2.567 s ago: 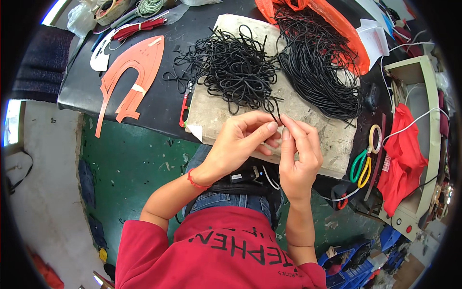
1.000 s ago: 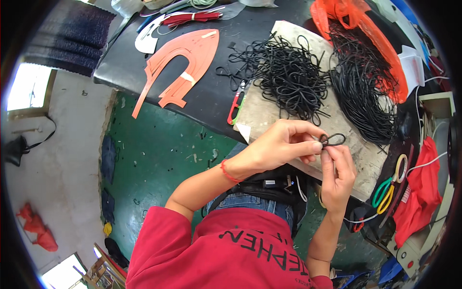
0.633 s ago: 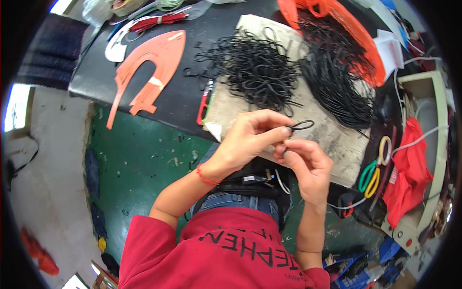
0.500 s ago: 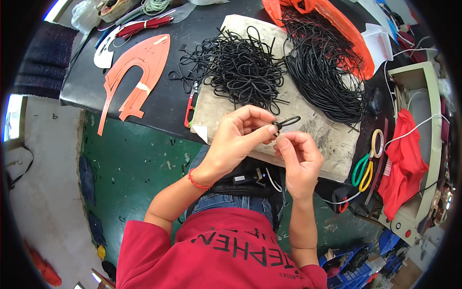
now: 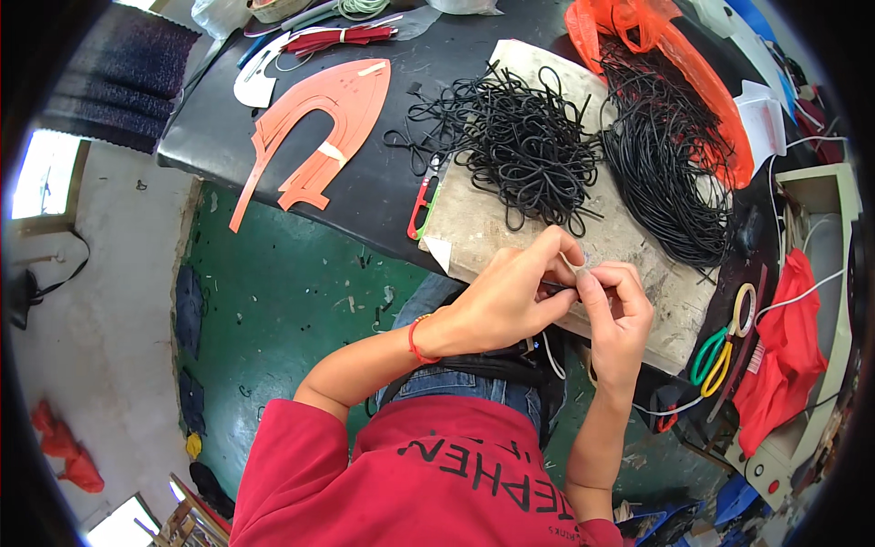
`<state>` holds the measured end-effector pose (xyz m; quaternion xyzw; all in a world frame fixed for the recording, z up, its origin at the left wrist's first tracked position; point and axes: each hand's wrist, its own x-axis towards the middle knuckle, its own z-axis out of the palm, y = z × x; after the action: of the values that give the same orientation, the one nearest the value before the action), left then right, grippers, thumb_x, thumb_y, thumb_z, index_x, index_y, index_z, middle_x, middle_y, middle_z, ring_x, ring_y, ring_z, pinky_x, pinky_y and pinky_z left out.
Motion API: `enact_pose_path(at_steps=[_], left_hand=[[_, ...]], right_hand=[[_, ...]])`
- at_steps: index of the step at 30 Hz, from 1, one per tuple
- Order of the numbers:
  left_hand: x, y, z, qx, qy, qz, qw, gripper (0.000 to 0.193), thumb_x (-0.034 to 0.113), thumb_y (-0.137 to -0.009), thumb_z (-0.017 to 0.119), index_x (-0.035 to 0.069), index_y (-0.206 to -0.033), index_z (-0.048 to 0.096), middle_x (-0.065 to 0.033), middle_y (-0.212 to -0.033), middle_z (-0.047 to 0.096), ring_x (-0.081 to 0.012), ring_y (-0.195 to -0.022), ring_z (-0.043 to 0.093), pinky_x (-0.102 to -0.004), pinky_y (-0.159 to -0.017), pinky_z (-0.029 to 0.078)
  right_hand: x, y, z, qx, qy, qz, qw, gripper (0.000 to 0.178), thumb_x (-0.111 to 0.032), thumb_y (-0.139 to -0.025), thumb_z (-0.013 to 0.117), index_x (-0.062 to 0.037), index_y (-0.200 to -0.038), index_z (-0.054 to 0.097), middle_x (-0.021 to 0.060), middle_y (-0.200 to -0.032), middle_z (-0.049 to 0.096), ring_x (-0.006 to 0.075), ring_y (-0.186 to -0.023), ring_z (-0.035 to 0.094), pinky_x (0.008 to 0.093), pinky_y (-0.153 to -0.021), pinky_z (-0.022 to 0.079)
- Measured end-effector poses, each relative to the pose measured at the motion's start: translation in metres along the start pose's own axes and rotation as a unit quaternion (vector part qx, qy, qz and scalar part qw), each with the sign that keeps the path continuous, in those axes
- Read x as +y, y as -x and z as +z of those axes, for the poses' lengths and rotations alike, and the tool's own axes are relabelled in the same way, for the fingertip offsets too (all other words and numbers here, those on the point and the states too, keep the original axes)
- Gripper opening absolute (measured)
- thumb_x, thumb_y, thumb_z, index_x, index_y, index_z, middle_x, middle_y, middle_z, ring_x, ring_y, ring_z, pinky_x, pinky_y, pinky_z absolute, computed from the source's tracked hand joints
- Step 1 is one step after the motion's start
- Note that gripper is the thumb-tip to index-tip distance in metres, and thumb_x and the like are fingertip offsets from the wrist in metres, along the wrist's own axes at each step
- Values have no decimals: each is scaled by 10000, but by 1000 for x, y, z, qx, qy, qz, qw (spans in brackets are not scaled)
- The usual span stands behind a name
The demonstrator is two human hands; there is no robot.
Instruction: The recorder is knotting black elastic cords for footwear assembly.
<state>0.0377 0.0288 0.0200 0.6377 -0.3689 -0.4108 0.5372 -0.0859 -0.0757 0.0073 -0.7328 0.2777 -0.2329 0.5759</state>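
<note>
Both my hands meet over the near edge of the pale board (image 5: pixel 474 214), fingertips together. My left hand (image 5: pixel 515 296) is closed in a pinch on a black cord (image 5: pixel 552 287), of which only a short dark piece shows between its fingers. My right hand (image 5: pixel 622 319) is closed too, thumb against forefinger, at the same cord; its grip hides most of the piece. Something small and pale shows at the touching fingertips, too small to name. Just beyond lies a tangled heap of knotted black cord loops (image 5: pixel 529 146). Right of it rests a long bundle of straight black cords (image 5: pixel 661 169).
An orange plastic bag (image 5: pixel 729 109) lies under the cord bundle. Orange pattern pieces (image 5: pixel 355 109) and red-handled snips (image 5: pixel 422 208) are on the left. At the right are scissors with green and yellow handles (image 5: pixel 715 360), a tape roll (image 5: pixel 745 308) and red cloth (image 5: pixel 786 351).
The black loop that stuck out above my fingertips is now out of sight. My fingers have closed in together. The whole view has swung, so the table sits farther right.
</note>
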Motion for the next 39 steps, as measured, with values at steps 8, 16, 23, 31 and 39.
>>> enact_pose_path(at_steps=[8,16,23,31,39], left_hand=[[-12,-2,3,-39,97,-26,994,325,3,-777,637,-6,-1067,491,-56,-967,590,-102,-904,571,-230,-744,472],[1,-9,5,-49,161,-84,982,217,60,-782,677,-39,-935,560,-55,-826,598,-85,-716,583,-209,-636,500],[-1,-11,1,-58,136,-76,986,183,122,-804,666,-7,-904,582,-39,-802,600,-65,-702,573,-190,-605,480],[-4,-7,13,-73,141,-85,984,179,138,-855,600,-5,-962,591,-6,-782,585,-39,-664,525,-179,-578,432],[-3,-8,18,-64,69,1,996,166,104,-873,565,-26,-975,575,-12,-805,575,-41,-714,524,-195,-615,448]], right_hand=[[-1,-5,8,47,-199,115,972,97,-125,-883,555,-32,-869,530,-23,-782,528,32,-717,466,185,-641,392],[-3,-5,5,83,-197,92,973,149,-174,-897,550,-52,-824,504,-42,-737,492,16,-667,411,167,-596,342],[2,-1,-7,-11,-180,93,979,245,-181,-894,560,-60,-698,477,-77,-629,411,5,-600,325,181,-514,269],[3,-5,-8,74,-168,28,983,284,-153,-900,543,-59,-651,443,-68,-591,384,15,-563,297,194,-484,248],[7,-2,-4,123,-69,-15,990,268,-117,-876,569,-55,-642,454,-68,-585,391,20,-552,312,202,-478,259]])
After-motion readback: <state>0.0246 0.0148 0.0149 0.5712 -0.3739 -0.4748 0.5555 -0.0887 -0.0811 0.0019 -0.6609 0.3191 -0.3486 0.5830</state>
